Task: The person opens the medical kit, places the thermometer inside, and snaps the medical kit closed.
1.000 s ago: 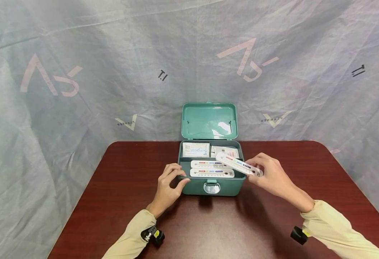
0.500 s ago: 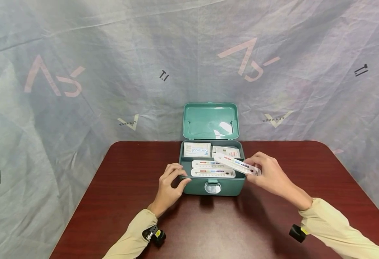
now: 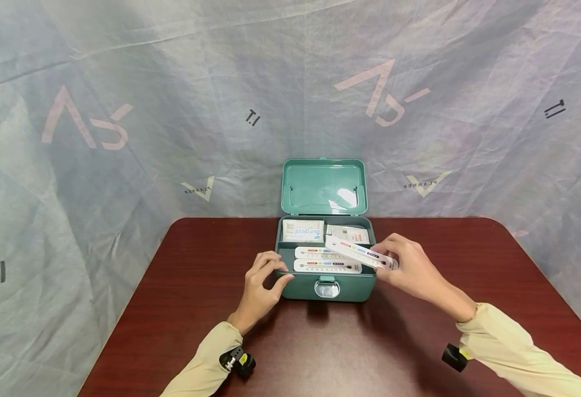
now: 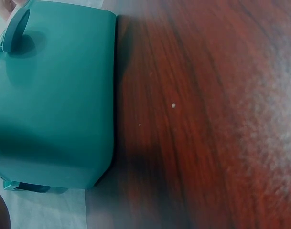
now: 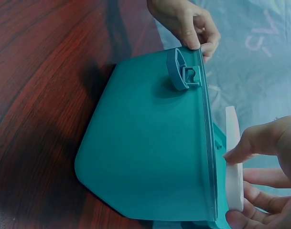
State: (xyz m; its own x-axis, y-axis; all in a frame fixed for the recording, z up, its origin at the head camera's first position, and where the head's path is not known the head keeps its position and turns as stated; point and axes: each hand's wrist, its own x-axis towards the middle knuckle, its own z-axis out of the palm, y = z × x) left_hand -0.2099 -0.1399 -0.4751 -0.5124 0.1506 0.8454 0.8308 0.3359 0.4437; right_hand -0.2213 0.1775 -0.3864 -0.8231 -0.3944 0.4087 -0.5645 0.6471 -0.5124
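A green plastic storage box (image 3: 297, 288) stands with its lid raised in the head view. My left hand (image 3: 261, 284) pinches the front rim near its left corner, thumb outside and fingers over the edge, as the right wrist view also shows. Between thumb and fingers of my right hand (image 3: 413, 269) is a white strip thermometer (image 3: 355, 251), held at its right end. It slants over the box's front compartment, its left end higher. Below it lie two similar thermometers, a front one (image 3: 327, 267) and a rear one (image 3: 310, 253), the latter partly covered.
In the box's rear compartments sit a white pack marked Surgical (image 3: 302, 230) and a white packet (image 3: 354, 234). The lid (image 3: 322, 184) leans back by the grey cloth backdrop (image 3: 231, 71). A clear latch (image 3: 327, 288) hangs at the front. The table (image 3: 350, 342) is dark red wood.
My right hand has shifted slightly left with the thermometer, whose far end has dipped a little toward the box. My left hand keeps its hold on the rim.
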